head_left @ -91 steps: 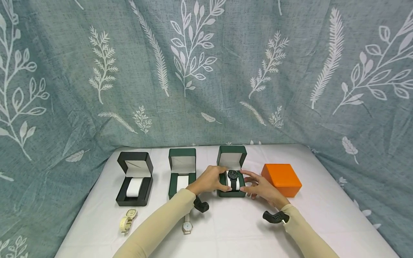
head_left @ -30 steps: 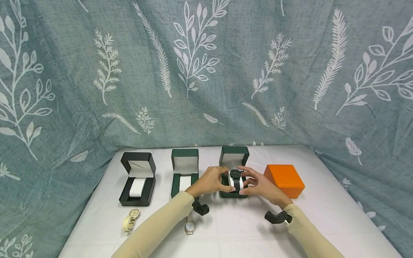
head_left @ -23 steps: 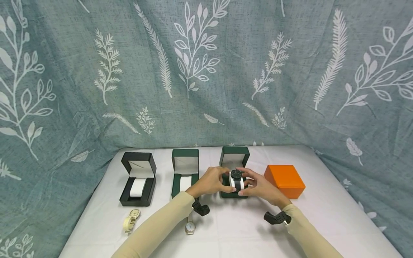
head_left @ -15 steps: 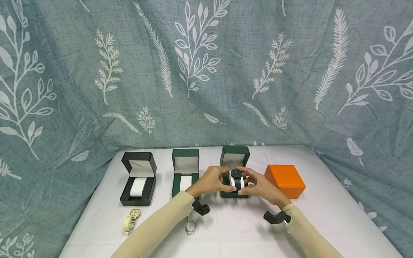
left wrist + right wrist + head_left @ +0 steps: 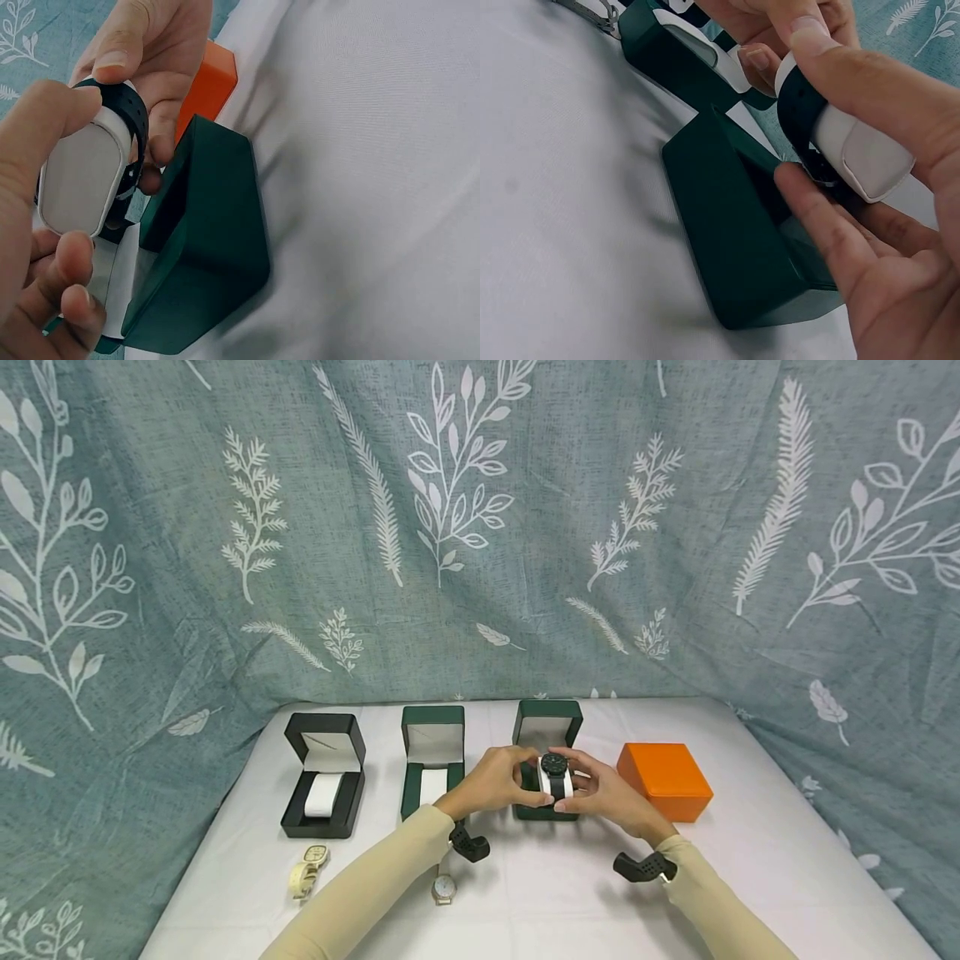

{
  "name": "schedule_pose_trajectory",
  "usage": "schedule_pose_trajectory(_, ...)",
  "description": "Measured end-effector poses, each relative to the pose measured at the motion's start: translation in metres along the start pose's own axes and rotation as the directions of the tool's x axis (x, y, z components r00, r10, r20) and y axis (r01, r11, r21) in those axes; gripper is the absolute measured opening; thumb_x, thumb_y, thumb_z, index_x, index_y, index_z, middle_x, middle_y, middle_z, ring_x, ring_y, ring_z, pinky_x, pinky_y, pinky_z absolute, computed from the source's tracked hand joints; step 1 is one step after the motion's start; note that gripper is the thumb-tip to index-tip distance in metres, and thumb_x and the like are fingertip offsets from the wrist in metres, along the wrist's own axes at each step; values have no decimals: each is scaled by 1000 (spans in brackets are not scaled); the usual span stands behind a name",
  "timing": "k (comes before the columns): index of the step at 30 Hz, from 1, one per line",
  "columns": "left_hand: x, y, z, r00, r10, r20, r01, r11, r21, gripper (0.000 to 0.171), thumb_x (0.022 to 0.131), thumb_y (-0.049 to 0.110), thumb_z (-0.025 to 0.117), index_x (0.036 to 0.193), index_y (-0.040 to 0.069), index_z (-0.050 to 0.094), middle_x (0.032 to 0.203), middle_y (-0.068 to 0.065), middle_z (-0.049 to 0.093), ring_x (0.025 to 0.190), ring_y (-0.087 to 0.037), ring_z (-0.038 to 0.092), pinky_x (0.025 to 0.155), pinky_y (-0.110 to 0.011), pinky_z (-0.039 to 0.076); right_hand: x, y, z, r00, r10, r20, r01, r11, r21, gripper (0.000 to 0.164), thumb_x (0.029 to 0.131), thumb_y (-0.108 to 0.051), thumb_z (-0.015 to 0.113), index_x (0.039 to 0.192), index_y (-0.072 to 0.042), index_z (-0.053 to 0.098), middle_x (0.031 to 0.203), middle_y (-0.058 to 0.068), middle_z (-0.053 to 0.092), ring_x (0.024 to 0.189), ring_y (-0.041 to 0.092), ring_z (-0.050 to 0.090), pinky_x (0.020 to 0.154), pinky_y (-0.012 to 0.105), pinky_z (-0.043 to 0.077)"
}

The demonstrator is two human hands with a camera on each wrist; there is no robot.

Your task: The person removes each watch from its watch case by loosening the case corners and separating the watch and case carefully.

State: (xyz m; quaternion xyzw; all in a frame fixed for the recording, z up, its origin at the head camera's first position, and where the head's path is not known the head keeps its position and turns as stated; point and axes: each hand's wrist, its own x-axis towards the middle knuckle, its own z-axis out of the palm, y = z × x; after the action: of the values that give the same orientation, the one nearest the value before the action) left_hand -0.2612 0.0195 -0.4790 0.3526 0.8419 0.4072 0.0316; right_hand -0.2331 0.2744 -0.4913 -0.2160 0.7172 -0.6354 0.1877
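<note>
A black wristwatch (image 5: 554,766) is wrapped around a white cushion (image 5: 79,180). My left hand (image 5: 495,781) grips the cushion from its left side, thumb and fingers at its edges. From the right, my right hand (image 5: 611,793) holds the other side, its thumb on the cushion near the strap in the right wrist view. Both wrist views show the cushion raised above the right-hand green watch box (image 5: 225,217), whose lid stands up behind the hands. The hands partly hide that box's base in the head view.
Left of it stands another open green box (image 5: 433,718) with a white cushion. Farther left is an open black box (image 5: 321,723), also holding a cushion. A gold-toned watch (image 5: 307,870) and a pale-strapped watch (image 5: 444,888) lie in front. An orange box (image 5: 663,768) sits right.
Three seconds ago the cushion with the black watch sat in the green box between both hands. It has since been lifted out and tilted. The head view has shifted slightly.
</note>
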Motion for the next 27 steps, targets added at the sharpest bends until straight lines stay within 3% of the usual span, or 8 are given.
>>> schedule_pose_trajectory(6, 1, -1, 1, 999, -31, 14, 31, 999, -35, 81, 85, 45, 85, 148, 3, 55, 126, 1, 67, 58, -7, 56, 53, -23, 46, 1, 2, -1, 1000, -11, -21, 11, 1000, 17, 86, 90, -2, 79, 161, -13, 31, 151, 20, 45, 126, 32, 58, 93, 48, 55)
schedule_pose_trajectory(11, 0, -3, 3, 998, -50, 32, 51, 997, -62, 83, 86, 47, 84, 150, 5, 53, 121, 6, 68, 55, -8, 56, 51, -24, 45, 0, 3, -1, 1000, -7, -4, 7, 999, 45, 90, 90, -1, 79, 163, -14, 28, 155, 19, 41, 127, 32, 58, 95, 55, 53)
schedule_pose_trajectory(16, 1, -3, 3, 999, -37, 30, 39, 997, -66, 79, 85, 46, 85, 148, 7, 56, 111, 6, 70, 55, -8, 55, 51, -24, 46, 1, 4, 0, 1000, -2, -7, 2, 999, 47, 93, 89, -1, 80, 163, -18, 27, 157, 16, 42, 128, 33, 58, 93, 49, 55)
schedule_pose_trajectory(27, 2, -4, 5, 1000, -12, 28, 13, 998, -59, 74, 85, 44, 85, 144, 8, 60, 118, 7, 68, 58, -8, 59, 52, -24, 48, 1, 7, 0, 999, -15, -29, 16, 999, 39, 84, 87, 0, 82, 157, -17, 38, 153, 19, 45, 123, 33, 60, 89, 45, 57)
